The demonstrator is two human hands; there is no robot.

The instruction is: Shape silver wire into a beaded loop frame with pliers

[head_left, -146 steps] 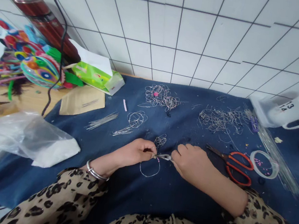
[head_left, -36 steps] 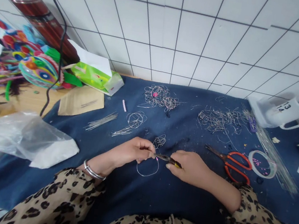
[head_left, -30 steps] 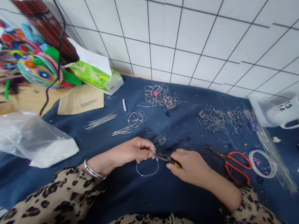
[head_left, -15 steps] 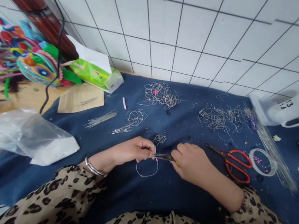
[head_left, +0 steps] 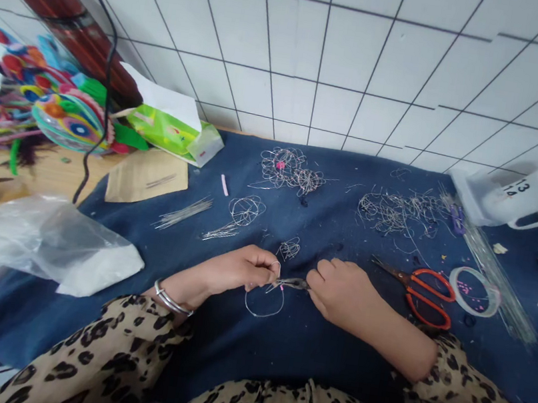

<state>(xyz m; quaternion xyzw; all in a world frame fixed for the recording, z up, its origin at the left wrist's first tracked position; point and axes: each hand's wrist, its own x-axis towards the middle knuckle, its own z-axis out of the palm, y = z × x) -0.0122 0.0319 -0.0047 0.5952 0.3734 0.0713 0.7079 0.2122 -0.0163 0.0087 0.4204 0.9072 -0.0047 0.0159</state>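
My left hand [head_left: 238,270] is closed in a pinch on a thin wire loop [head_left: 264,303] that hangs down onto the blue cloth [head_left: 246,353]. My right hand [head_left: 341,292] is closed round small pliers [head_left: 293,283], whose jaws point left and meet the wire just beside my left fingertips. A tiny pink bead sits on the wire near the jaws. A small bent wire piece [head_left: 289,248] lies just beyond both hands.
Red-handled scissors [head_left: 417,291] and a tape roll [head_left: 475,293] lie to the right. Wire tangles [head_left: 291,170] and loose wire scraps [head_left: 396,212] sit further back, straight wires [head_left: 183,214] to the left. A plastic bag [head_left: 45,242], tissue pack [head_left: 168,132] and white mug [head_left: 527,196] border the cloth.
My right hand has rolled palm-down over the pliers, hiding their yellow handle, and the jaws stay at the wire. The left hand keeps its pinch in the same spot.
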